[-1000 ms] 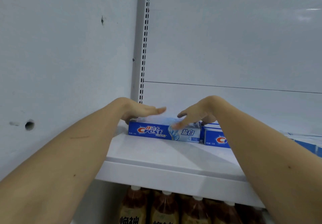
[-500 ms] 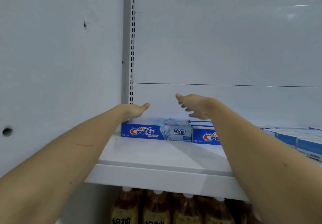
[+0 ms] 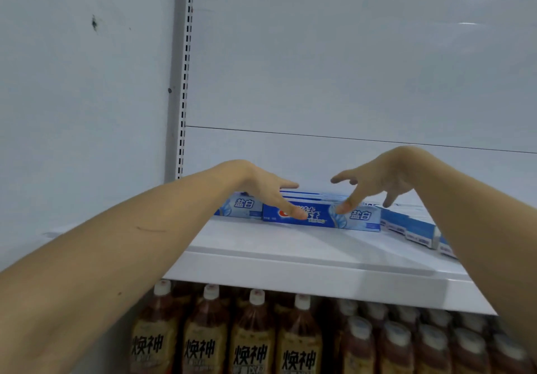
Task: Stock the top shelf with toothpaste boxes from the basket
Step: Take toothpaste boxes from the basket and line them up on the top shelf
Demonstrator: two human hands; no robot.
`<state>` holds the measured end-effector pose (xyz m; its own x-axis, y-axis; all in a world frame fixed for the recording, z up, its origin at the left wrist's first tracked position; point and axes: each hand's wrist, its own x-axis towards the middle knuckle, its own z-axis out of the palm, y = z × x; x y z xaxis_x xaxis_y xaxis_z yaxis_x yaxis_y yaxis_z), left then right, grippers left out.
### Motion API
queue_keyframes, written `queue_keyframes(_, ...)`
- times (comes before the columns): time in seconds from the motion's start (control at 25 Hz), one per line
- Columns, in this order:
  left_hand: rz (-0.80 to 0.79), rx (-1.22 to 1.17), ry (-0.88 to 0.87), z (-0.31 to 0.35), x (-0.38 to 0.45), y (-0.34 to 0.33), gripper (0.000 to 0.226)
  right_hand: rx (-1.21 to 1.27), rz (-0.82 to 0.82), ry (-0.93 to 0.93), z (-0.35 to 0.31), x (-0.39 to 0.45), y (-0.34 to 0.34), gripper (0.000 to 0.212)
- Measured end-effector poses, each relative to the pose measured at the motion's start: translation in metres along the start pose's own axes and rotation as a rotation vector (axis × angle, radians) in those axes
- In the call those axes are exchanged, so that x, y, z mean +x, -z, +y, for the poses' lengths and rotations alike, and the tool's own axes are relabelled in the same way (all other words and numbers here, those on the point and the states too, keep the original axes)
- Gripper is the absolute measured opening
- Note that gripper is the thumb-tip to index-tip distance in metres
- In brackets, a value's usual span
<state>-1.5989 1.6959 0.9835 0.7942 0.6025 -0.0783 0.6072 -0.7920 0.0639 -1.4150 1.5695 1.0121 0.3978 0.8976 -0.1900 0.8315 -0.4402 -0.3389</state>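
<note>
Our left hand [image 3: 268,190] and right hand [image 3: 374,183], fingers straight (gripping nothing), press the blue-and-white cardboard toothpaste box [image 3: 321,216], lying left-right.

I log: toothpaste boxes [image 3: 321,216], glossy printed cardboard; top shelf [image 3: 290,260], smooth white painted metal with slight sheen; bottles [image 3: 252,341], clear plastic, white caps, paper-look labels.
</note>
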Motion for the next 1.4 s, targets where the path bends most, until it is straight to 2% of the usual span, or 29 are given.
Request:
queue_keyframes(0.16,0.000,0.070,0.054,0.006,0.012,-0.009,0.102,-0.006,-0.020,0.010,0.017,0.013,-0.004,0.103)
queue_keyframes(0.32,0.045,0.088,0.134,-0.007,0.029,-0.015,0.099,-0.372,0.311,-0.034,0.031,0.047,-0.019,0.082)
queue_keyframes(0.36,0.048,0.088,0.147,-0.009,0.033,-0.016,0.099,-0.369,0.337,-0.045,0.032,0.053,-0.020,0.080)
queue_keyframes(0.4,0.046,0.086,0.154,-0.010,0.034,-0.016,0.100,-0.307,0.317,-0.043,0.032,0.058,-0.018,0.082)
queue_keyframes(0.52,0.025,0.072,0.132,-0.012,0.035,-0.010,0.097,0.103,0.100,-0.064,0.023,0.053,-0.010,0.095)
queue_keyframes(0.6,0.016,0.093,0.118,-0.011,0.038,-0.008,0.097,0.235,0.079,-0.102,0.020,0.057,-0.006,0.081)
queue_keyframes(0.64,0.018,0.102,0.117,-0.011,0.039,-0.009,0.097,0.270,0.096,-0.122,0.021,0.064,-0.005,0.075)
queue_keyframes(0.72,0.015,0.031,0.109,-0.016,0.043,-0.009,0.092,0.348,0.114,-0.150,0.019,0.069,-0.010,0.077)
queue_keyframes(0.84,-0.016,-0.136,0.083,-0.025,0.042,0.003,0.079,0.457,0.189,-0.090,0.021,0.084,-0.012,0.072)
queue_keyframes(1.0,0.052,0.034,0.020,-0.024,0.055,0.010,0.068,0.710,0.313,-0.095,0.029,0.086,-0.008,0.058)
queue_keyframes(1.08,0.079,0.005,0.005,-0.029,0.063,0.007,0.066,0.805,0.311,-0.097,0.036,0.088,-0.007,0.053)
queue_keyframes(1.16,0.111,-0.166,0.018,-0.040,0.056,0.008,0.069,0.888,0.286,-0.095,0.039,0.086,-0.009,0.050)
queue_keyframes(1.28,0.185,-0.492,0.116,-0.064,0.042,0.015,0.092,0.928,0.258,-0.049,0.034,0.084,-0.013,0.054)
queue_keyframes(1.4,0.086,-0.421,0.264,-0.079,0.036,0.010,0.112,0.878,0.253,-0.073,0.028,0.089,-0.017,0.055)
